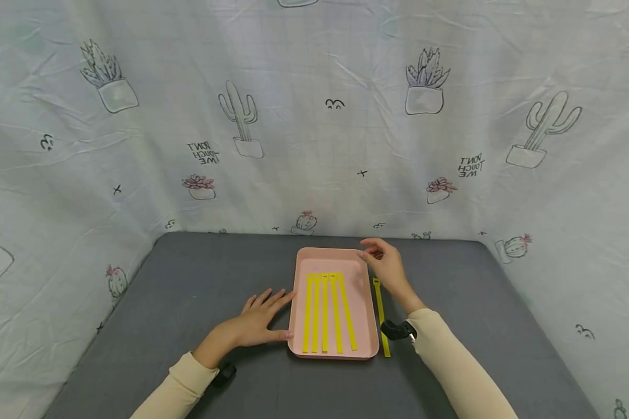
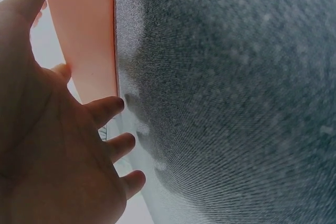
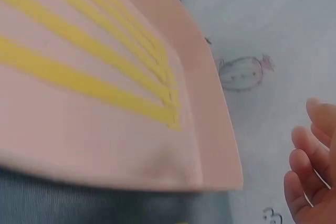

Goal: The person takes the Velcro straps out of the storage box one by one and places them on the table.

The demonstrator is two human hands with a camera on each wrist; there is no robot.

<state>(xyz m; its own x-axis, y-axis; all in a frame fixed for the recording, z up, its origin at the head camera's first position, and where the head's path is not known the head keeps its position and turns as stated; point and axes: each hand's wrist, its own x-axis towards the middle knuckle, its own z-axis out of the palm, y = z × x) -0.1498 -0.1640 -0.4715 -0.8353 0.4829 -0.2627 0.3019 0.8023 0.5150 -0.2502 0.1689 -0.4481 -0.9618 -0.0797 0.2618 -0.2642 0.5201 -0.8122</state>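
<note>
A pink rectangular tray [image 1: 364,326] lies on the grey table in the head view. Several flat yellow straps [image 1: 325,314] with slotted heads, much like cable ties, lie lengthwise in it, heads at the far end. One more yellow strap [image 1: 380,305] rests on the table along the tray's right side. My left hand [image 1: 254,326] has its fingers spread, with thumb and index fingertip at the tray's left edge; the left wrist view shows them by the pink side wall [image 2: 89,30]. Over the tray's far right corner, my right hand [image 1: 390,269] has bent fingers and holds nothing.
A white curtain [image 1: 314,145] printed with potted cacti hangs behind the table and down both sides. Dark wrist-worn devices show on both wrists, the right one [image 1: 397,330] overlapping the outer strap. The grey tabletop [image 1: 215,273] extends around the tray.
</note>
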